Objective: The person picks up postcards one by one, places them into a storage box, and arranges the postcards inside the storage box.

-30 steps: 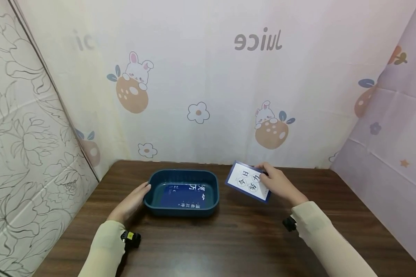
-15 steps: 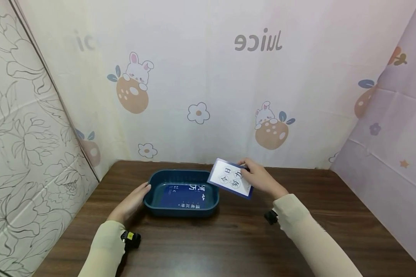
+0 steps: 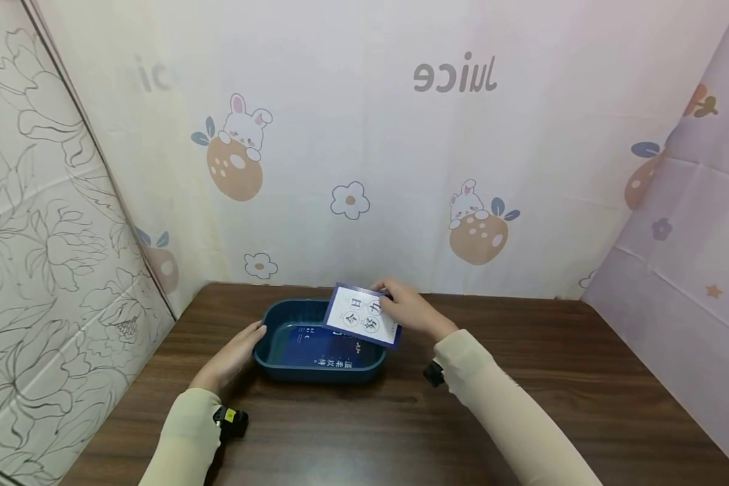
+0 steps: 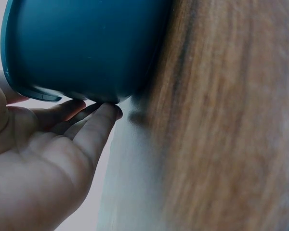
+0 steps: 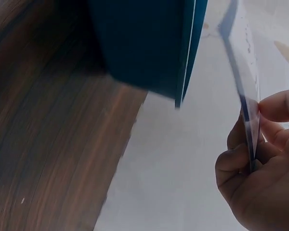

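A dark teal plastic basin stands on the table, and a dark blue card with white characters lies flat inside it. My left hand is at the basin's left end. In the left wrist view its fingers press the outer wall while the thumb reaches over the rim. My right hand pinches a white card with a blue border and circled characters between thumb and fingers. The card is tilted over the basin's right end, hiding part of the rim and the card inside. In the right wrist view the card appears edge-on.
The dark brown wooden table ends at a cloth backdrop printed with rabbits and flowers. Another patterned curtain hangs along the left. Black wrist cameras sit under both cuffs.
My right hand has moved left with the white card, from beside the basin to over its right end. My left hand and the basin have stayed in place.
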Tool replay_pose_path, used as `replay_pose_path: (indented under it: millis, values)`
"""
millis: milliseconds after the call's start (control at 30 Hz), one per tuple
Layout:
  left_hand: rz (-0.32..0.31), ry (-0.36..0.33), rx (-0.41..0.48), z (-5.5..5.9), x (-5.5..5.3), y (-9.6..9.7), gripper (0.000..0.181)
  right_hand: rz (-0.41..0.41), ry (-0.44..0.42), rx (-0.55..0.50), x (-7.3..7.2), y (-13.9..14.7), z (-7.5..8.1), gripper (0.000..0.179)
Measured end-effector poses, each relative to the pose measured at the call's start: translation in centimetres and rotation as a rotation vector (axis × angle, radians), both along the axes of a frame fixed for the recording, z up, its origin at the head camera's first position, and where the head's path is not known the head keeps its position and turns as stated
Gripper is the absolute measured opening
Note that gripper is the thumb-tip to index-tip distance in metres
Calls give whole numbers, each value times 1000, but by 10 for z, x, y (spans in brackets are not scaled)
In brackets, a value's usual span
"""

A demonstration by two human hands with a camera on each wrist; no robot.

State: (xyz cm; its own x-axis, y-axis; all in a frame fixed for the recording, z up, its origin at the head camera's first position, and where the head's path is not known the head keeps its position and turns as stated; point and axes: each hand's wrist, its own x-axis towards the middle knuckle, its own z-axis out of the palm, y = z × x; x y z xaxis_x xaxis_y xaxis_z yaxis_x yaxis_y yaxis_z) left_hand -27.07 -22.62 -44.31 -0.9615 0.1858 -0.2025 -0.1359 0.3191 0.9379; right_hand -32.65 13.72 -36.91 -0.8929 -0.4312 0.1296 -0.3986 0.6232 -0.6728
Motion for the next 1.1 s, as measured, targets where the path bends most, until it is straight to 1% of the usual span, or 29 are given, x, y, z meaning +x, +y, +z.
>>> replay_pose_path:
  millis: [233,433,600,700,800,967,1100]
  values:
    - [-8,3,-7,-1,0,-1,71,32,-46,27,-3,-29,-2,29]
    - [-9,6,-4,-2,-1,-2,70,73,-87,101,-6,-48,-1,30]
    - [-8,2,-8,-1,-1,-1,70,105,-138,166,-9,-58,1,33]
    - [-7,-1,-11,-1,-1,0,70,126,-155,199,-10,-63,4,32]
    - [0,-1,-20,0,-1,0,70,140,-156,233,-11,-69,6,32]
    - [7,7,-31,0,0,1,70,163,-161,287,-12,-78,4,31]
    - [1,11,-28,1,0,2,71,174,-175,302,-12,-84,2,27]
